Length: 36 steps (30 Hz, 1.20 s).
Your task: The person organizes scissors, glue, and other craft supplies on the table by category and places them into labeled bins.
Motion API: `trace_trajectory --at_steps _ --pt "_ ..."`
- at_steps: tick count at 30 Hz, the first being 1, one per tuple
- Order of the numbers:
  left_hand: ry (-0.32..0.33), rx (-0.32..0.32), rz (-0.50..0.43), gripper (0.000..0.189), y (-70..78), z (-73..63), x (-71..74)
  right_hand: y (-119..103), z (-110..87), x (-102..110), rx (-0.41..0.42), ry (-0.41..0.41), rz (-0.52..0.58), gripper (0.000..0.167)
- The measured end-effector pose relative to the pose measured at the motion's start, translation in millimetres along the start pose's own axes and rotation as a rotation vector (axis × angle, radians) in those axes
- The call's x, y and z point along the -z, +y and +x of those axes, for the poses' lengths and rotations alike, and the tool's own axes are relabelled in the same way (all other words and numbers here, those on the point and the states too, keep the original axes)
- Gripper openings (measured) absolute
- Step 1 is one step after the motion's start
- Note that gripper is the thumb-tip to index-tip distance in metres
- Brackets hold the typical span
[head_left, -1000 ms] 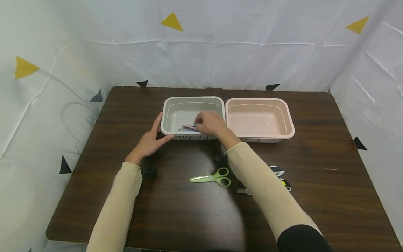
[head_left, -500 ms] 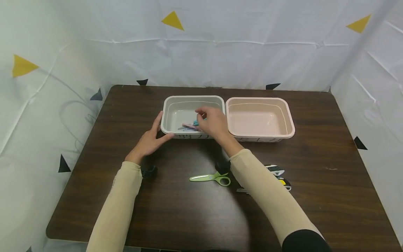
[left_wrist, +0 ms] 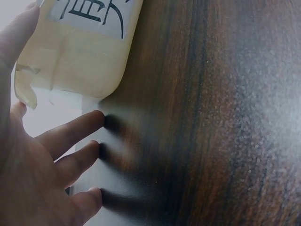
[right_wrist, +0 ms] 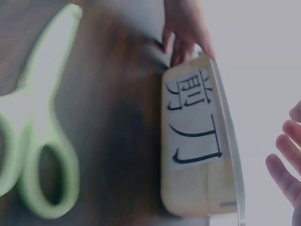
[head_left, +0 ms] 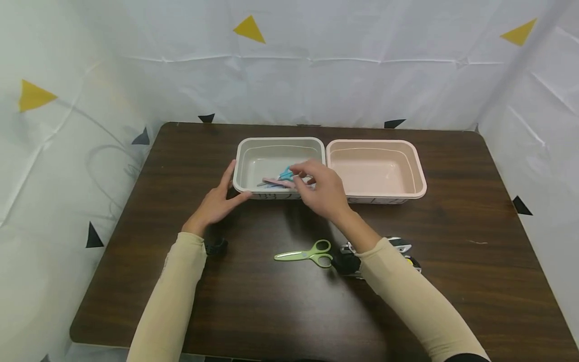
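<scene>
Fingers of the left hand (head_left: pixel 216 203) lie straight and relaxed against the near-left corner of the grey tray (head_left: pixel 246 151), thumb along its front wall and the other fingers (left_wrist: pixel 70 134) spread on the tabletop (head_left: pixel 253 311) beside it, pressing rather than gripping. Inside that tray, toward its near wall, lie a few small scissors (head_left: pixel 277 180) in blue and pink, overlapping one another. Just right of them the right hand (head_left: pixel 323 191) hovers over the tray's near-right corner, its fingers (right_wrist: pixel 284 172) loosely apart and empty, close above the blue handles but not touching them as far as the head view shows. Nearer the person, a green pair (head_left: pixel 305 254) lies flat on the tabletop, blades pointing left, handle loops to the right (the right wrist view shows those loops large and blurred), well apart from both hands. It looks light and stiff, with smooth plastic handles that could slip, so the loops seem the safest place to take hold, away from the blades. Right of it, partly under the right forearm, sit some cutter-like tools (head_left: pixel 400 247) too hidden to name surely. Farther right, a pink tray (head_left: pixel 418 171) stands touching the grey one.
</scene>
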<state>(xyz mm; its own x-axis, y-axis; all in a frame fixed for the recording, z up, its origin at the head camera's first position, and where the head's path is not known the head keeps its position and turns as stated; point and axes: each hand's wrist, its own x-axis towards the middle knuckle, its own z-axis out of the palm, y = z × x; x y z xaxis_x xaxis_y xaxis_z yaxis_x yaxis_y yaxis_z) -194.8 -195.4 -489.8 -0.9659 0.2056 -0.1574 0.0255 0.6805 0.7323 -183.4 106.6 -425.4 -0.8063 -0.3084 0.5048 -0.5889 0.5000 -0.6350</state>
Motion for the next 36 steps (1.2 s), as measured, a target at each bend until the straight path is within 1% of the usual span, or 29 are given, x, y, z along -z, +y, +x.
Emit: trace_trajectory --at_steps 3,6,9,10,13,18,22,25,28,30,36 --pt "0.003 0.003 0.000 0.093 -0.5 0.0 -0.3 -5 -18.4 8 0.072 -0.049 -0.023 0.020" --pt "0.007 0.007 0.004 0.093 -2.2 -0.4 -0.1 -6 -38.2 11 0.149 -0.078 -0.049 0.019" --pt "0.009 0.007 0.005 0.093 -2.9 -0.7 -0.2 -5 -57.7 12 0.196 -0.099 -0.066 0.019" --pt "0.009 0.006 0.006 0.092 -2.7 -0.9 -0.1 -5 -63.9 12 0.197 -0.116 -0.075 0.020" --pt "0.009 0.003 0.006 0.091 -1.5 -1.6 -0.1 -5 -81.1 12 0.167 -0.201 -0.124 0.025" --pt "0.006 0.013 0.005 0.092 -0.8 -3.0 -0.8 -5 -105.9 9 0.100 -0.362 -0.231 0.041" --pt "0.003 0.023 0.006 0.092 -1.4 -2.4 -0.8 -5 -120.7 6 0.082 -0.469 -0.278 0.052" --pt "0.006 0.020 0.006 0.093 -1.4 -1.7 -0.7 -7 -128.6 5 0.067 -0.526 -0.311 0.055" --pt "0.005 0.021 0.006 0.093 -0.8 -2.0 -0.6 -9 -133.3 5 0.052 -0.561 -0.350 0.053" --pt "0.003 0.027 0.009 0.093 -0.1 -2.7 -0.5 -11 -134.7 5 0.054 -0.569 -0.368 0.050" --pt "0.006 0.023 0.008 0.095 0.8 -3.9 -0.7 -13 -134.1 3 0.094 -0.538 -0.392 0.035"
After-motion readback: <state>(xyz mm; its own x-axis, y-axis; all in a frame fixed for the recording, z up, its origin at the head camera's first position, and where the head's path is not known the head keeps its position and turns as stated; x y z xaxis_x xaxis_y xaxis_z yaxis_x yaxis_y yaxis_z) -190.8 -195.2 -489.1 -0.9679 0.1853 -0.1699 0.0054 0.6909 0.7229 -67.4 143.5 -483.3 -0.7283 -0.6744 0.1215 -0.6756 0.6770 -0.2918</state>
